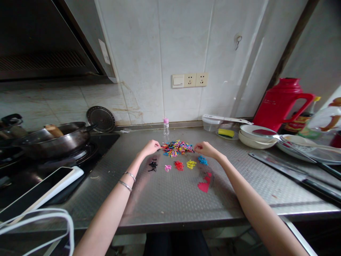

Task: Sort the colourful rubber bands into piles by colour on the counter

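Observation:
A heap of small mixed-colour elastic bands [177,147] lies on the steel counter [173,199]. In front of it sit small sorted groups: black [152,165], pink [167,168], red [178,165], yellow [191,164] and blue [203,160]. My left hand [151,147] is at the heap's left edge, fingers pinched together. At the heap's right edge my right hand [204,148] is also pinched. What either pinch holds is too small to make out. Two bracelets circle my left wrist.
A small pink-capped bottle [166,126] stands behind the heap. A pan [57,138] sits on the stove at left, a phone [39,190] and white cable near the front left. Bowls [257,135], plates, a knife [290,174] and a red thermos [282,101] fill the right side.

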The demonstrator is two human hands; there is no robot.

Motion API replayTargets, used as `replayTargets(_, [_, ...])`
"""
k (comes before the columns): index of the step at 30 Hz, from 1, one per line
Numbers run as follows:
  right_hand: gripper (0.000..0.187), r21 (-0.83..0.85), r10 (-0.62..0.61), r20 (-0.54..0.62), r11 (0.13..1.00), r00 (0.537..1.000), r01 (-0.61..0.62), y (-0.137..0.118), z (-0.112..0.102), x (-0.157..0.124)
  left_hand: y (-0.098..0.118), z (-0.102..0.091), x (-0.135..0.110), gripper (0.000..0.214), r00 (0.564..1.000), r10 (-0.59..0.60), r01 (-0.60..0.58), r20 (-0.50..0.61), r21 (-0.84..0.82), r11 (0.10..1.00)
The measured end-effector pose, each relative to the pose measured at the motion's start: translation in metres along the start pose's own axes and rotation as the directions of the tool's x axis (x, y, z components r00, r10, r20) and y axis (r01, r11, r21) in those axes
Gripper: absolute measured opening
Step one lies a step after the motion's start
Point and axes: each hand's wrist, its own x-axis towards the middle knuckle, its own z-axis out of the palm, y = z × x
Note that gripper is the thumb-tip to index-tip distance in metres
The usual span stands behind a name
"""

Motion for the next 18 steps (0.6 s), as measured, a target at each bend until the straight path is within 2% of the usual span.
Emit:
replayTargets(4, [0.026,-0.018,0.002,0.002,1.000,1.000,-0.002,-0.003,-0.001,-0.001,0.012,0.006,0.000,0.019,1.000,0.015,-0.016,-0.009,-0.098,0.995])
replayTargets(8, [0.026,-0.040,0.009,0.004,0.999,1.000,-0.009,-0.005,-0.003,-0.002,0.040,0.028,-0.003,0.023,0.991,0.133,-0.127,0.017,-0.185,0.974])
replayTargets(14, [0.026,-0.051,0.027,0.000,0.998,1.000,-0.027,-0.001,-0.001,0.000,0.091,0.065,-0.024,0.021,0.931,0.340,-0.334,0.134,-0.066,0.940])
replayTargets(18, [0.026,-0.071,0.018,-0.010,0.997,1.000,-0.019,-0.001,0.000,0.001,0.102,0.077,-0.034,0.018,0.923,0.346,-0.355,0.169,0.021,0.935])
